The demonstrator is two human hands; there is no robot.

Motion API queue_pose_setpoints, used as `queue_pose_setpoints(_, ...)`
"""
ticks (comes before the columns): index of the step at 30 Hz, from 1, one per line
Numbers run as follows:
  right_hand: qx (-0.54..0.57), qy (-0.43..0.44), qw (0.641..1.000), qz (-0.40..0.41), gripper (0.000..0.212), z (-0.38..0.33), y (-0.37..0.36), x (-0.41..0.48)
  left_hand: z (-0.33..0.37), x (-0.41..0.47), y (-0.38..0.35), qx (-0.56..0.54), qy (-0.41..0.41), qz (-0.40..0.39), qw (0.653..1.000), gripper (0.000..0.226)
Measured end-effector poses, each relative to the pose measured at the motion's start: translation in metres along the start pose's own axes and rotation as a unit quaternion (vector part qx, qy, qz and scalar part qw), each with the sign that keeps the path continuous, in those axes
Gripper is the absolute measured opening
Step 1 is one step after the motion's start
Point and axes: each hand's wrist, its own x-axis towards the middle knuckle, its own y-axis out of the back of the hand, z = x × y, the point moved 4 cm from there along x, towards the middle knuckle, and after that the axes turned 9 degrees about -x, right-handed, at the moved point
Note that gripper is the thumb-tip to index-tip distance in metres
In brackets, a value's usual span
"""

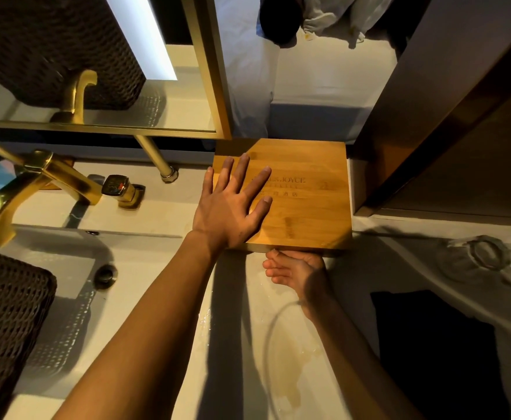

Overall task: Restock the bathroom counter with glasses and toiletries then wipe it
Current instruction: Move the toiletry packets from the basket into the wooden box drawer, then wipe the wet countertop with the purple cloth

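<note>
Leftmost, a basket (8, 313) sits beside the sink (66, 268), under the gold tap (36, 183). Then the left hand (233, 207) lies flat, its fingers (260, 180) spread, pressing on the box (305, 201), probably to steady it at the bench's (163, 298) back corner. Below the box's near edge the right hand (296, 271) cups palm-up, loosely curled, gripping nothing, likely to slide or lift it. Rightmost, a glass (478, 253) lies on the bench.

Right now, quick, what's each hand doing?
Left hand: open, flat on top of the wooden box, holding nothing.
Right hand: open, palm up at the box's near edge, fingertips touching underneath.
</note>
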Motion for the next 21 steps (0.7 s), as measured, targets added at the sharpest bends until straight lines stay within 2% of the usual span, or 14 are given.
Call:
queue_pose_setpoints(1,-0.017,0.011,1.000,0.012,0.029,0.001,0.001,-0.001,0.000,0.000,0.000,0.000,0.000,-0.001,1.000,0.062)
queue_pose_setpoints(3,-0.121,0.067,0.988,0.075,0.024,0.006,0.005,-0.002,0.000,0.000,0.001,-0.003,0.000,-0.003,1.000,0.062)
queue_pose_setpoints(5,-0.235,0.134,0.953,0.133,0.032,0.010,0.008,-0.010,0.001,-0.001,0.002,-0.011,0.000,0.001,1.000,0.062)
queue_pose_setpoints(8,-0.311,0.213,0.907,0.190,0.034,0.017,0.025,-0.030,0.002,-0.003,0.004,-0.021,0.002,0.004,1.000,0.062)
queue_pose_setpoints(10,-0.355,0.279,0.860,0.237,0.022,0.026,0.049,-0.048,0.001,-0.004,0.005,-0.016,0.002,0.010,1.000,0.060)
queue_pose_setpoints(12,-0.407,0.311,0.808,0.293,0.028,0.039,0.084,-0.069,0.003,-0.008,0.006,0.003,-0.017,0.029,0.999,0.057)
queue_pose_setpoints(15,-0.528,0.281,0.719,0.355,0.052,0.065,0.148,-0.092,0.004,-0.018,0.009,0.006,-0.033,0.045,0.998,0.055)
queue_pose_setpoints(17,-0.619,0.211,0.663,0.366,0.069,0.087,0.183,-0.100,0.005,-0.029,0.007,-0.015,-0.022,0.032,0.999,0.057)
queue_pose_setpoints(19,-0.667,0.148,0.642,0.349,0.079,0.110,0.200,-0.101,0.006,-0.052,0.004,-0.038,-0.014,0.019,0.999,0.058)
queue_pose_setpoints(21,-0.682,0.114,0.641,0.333,0.084,0.124,0.206,-0.096,0.006,-0.087,0.001,-0.079,-0.010,0.012,0.997,0.056)
